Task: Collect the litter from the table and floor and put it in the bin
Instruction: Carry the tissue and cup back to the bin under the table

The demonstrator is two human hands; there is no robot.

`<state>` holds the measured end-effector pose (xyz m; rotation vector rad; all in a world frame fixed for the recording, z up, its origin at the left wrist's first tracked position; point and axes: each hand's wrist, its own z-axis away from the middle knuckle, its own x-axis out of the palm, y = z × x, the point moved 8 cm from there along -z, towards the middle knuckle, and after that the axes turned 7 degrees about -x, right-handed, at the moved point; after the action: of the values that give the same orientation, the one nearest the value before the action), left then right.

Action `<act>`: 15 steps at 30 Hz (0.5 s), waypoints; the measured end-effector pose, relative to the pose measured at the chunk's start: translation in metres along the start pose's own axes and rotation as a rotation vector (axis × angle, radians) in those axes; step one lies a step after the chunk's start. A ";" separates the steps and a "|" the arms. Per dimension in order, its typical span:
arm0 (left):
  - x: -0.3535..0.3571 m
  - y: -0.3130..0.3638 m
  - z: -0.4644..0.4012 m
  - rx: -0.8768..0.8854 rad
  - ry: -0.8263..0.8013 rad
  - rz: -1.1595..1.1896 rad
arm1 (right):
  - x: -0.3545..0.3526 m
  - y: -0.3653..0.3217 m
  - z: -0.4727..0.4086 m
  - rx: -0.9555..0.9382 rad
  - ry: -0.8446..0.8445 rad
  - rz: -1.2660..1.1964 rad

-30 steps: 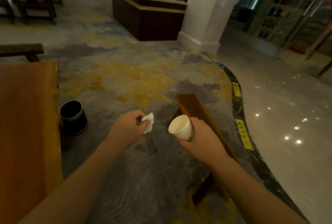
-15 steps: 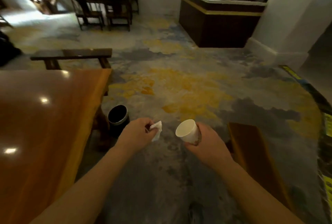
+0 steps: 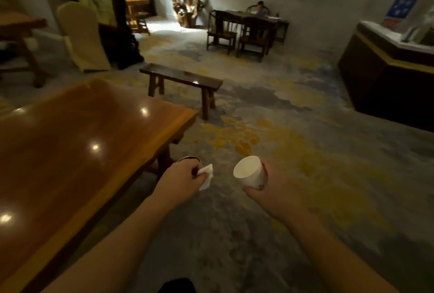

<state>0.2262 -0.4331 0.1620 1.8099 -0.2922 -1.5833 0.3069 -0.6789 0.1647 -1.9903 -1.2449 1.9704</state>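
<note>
Both forearms reach out over the patterned carpet [image 3: 293, 151], which lies open ahead and to the right of the hands. The left hand [image 3: 180, 182] is closed, pinching a crumpled white tissue [image 3: 206, 176] between thumb and fingertips. The right hand [image 3: 270, 189] is wrapped around a white paper cup [image 3: 250, 171], tilted so its open mouth faces left and up. The two hands are near each other but apart.

Just beyond the left hand sits the dark bin [image 3: 189, 158], on the floor beside the leg at the worktop's near-right corner; only a sliver of its rim shows, the rest hidden behind the knuckles. The long glossy wooden worktop [image 3: 82, 147] fills the left side, its right edge running diagonally toward the viewer and its near end cut off by the frame.

Farther off, a low dark bench [image 3: 180, 78] stands across the worktop's far end, with carpet free around it. A dark counter [image 3: 387, 74] closes the right side. At the back stand a dark table with chairs [image 3: 244, 29], blurred.

Compared with half a second ago, the view has swung left and lifted: the bin, then plainly visible left of the tissue hand, is now mostly covered, and the bench on the right has gone from view.
</note>
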 end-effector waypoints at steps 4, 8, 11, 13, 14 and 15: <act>0.015 -0.014 -0.056 -0.114 0.029 0.018 | 0.013 0.021 -0.072 -0.099 -0.052 0.012; 0.036 -0.030 -0.127 -0.190 0.066 0.060 | 0.031 0.050 -0.144 -0.154 -0.119 0.041; 0.055 -0.039 -0.188 -0.228 0.077 0.106 | 0.039 0.074 -0.202 -0.172 -0.169 0.058; 0.068 -0.042 -0.226 -0.259 0.068 0.127 | 0.040 0.090 -0.242 -0.161 -0.212 0.076; 0.074 -0.043 -0.243 -0.278 0.056 0.133 | 0.040 0.097 -0.261 -0.157 -0.230 0.078; 0.078 -0.043 -0.258 -0.301 0.047 0.140 | 0.041 0.102 -0.280 -0.159 -0.247 0.075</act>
<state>0.4736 -0.3563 0.0751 1.5575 -0.1458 -1.4025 0.5914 -0.5917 0.1217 -1.9333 -1.4408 2.2777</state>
